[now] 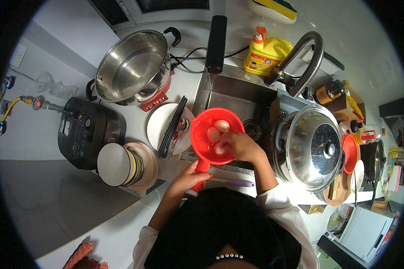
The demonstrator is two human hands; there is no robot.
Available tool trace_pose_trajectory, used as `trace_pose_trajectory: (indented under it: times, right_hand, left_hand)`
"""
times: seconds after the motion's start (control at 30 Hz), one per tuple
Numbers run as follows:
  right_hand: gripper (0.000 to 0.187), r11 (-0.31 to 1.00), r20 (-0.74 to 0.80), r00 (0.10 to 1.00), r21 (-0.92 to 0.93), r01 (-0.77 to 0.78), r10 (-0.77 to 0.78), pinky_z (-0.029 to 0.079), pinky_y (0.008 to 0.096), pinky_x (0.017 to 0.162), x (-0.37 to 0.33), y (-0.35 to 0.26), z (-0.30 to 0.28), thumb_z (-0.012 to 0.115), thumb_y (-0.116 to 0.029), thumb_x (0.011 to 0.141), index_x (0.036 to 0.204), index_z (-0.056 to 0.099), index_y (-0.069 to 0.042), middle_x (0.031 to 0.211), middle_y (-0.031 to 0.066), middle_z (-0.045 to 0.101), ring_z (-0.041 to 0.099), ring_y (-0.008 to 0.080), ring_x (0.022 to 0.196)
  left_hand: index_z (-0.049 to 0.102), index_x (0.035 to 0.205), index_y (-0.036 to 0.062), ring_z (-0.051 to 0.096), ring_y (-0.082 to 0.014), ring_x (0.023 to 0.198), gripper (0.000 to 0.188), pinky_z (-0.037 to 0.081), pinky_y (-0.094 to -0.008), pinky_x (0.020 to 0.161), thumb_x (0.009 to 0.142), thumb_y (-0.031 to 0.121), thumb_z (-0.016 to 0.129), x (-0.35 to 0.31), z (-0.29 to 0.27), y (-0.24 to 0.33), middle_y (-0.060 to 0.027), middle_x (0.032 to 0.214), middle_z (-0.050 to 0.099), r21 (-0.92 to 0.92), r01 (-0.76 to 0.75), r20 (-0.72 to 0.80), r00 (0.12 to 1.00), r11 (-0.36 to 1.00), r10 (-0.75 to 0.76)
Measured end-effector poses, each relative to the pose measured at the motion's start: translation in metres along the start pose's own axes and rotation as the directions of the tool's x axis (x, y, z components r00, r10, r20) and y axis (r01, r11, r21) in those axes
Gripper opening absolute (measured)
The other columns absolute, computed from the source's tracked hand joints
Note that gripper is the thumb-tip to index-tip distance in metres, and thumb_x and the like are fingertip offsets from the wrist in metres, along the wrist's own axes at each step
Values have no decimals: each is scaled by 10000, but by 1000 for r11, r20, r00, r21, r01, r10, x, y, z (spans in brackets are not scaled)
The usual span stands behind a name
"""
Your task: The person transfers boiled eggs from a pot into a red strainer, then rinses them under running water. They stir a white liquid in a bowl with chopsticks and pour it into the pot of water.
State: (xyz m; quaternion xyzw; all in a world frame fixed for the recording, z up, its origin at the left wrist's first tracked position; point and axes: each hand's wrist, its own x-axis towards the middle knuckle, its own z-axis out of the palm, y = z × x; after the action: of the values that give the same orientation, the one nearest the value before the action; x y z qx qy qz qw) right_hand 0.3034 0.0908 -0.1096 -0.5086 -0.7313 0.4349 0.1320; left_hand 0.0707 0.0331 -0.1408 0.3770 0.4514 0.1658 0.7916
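Note:
A red plastic water dipper (200, 127) is over the near left part of the sink. My left hand (188, 178) is wrapped around its handle. Inside the dipper are 3 brown eggs: two, an upper egg (221, 126) and a middle egg (213, 135), lie untouched. My right hand (242, 146) reaches into the bowl from the right, its fingers closed on the lowest egg (219, 148); the fingers partly cover that egg.
The metal sink (238, 96) has a curved faucet (316, 54). To the left are a plate with black chopsticks (173, 127), stacked bowls (114, 164), a rice cooker (92, 133) and a steel pot (132, 67). A lidded pot (314, 148) stands right; a yellow bottle (265, 56) behind.

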Motion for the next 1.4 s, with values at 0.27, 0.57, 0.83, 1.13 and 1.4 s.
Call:
trace_pose_trajectory:
  times: [0.27,0.57,0.83,1.13,1.4]
  right_hand:
    - [231,998,-402,915,-54,-29,5,451,400,835,4,-1,0,501,-18,778,999,565,5,1074,214,547,534,384,970]
    - [657,958,-283,950,-213,-194,129,268,524,1028,29,10,55,565,-245,816,1404,277,-189,1434,198,190,280,403,1282]
    - [616,970,104,989,-230,-76,102,64,530,1085,26,-7,41,513,-217,842,1410,274,-237,1501,108,-100,-8,308,1389]
    - [355,980,85,978,-36,195,-192,276,380,1027,13,8,30,528,-76,821,1174,553,-115,1322,163,405,317,293,1282]
    - [293,993,-127,986,72,-96,104,453,372,831,2,-10,-1,575,-98,802,1089,577,-41,1088,162,569,545,306,1016]
  left_hand:
    - [482,1154,57,597,-124,804,393,468,-262,654,786,37,620,-4,0,6,-45,944,604,39,-36,-38,999,999,38]
    - [499,1102,51,555,-90,689,364,450,-249,582,769,48,646,-2,9,12,-13,844,582,50,-28,-35,999,998,30]
    - [500,1104,53,554,-97,671,361,451,-256,571,770,38,634,-1,9,9,-27,861,579,23,-58,-46,997,998,59]
    - [484,1146,70,556,-112,667,387,444,-254,586,781,47,611,-4,6,14,-74,885,614,-8,16,-79,997,1000,-17]
    - [482,1140,76,538,-107,600,387,440,-256,546,776,59,613,-3,5,13,-58,865,615,22,-18,-88,996,1000,20]
